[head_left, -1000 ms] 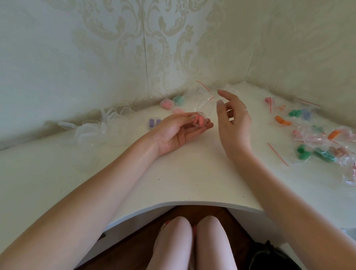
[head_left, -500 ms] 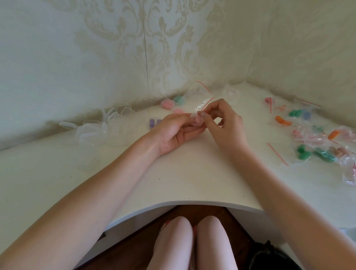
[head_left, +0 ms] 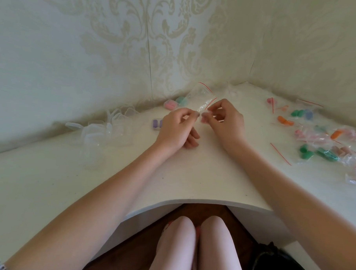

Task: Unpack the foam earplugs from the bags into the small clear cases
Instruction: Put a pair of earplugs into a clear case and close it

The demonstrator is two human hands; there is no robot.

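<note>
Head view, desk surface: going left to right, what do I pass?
Empty clear cases → purple earplug case → left hand → small clear bag pinched between both hands → right hand → loose red strip → bagged earplugs.

A small clear plastic bag with a red zip strip (head_left: 205,104) stands upright, apparently empty. Sealed clear bags of green, orange and pink foam earplugs (head_left: 323,141) lie scattered right. Small clear hinged plastic cases (head_left: 104,129) cluster left.
</note>
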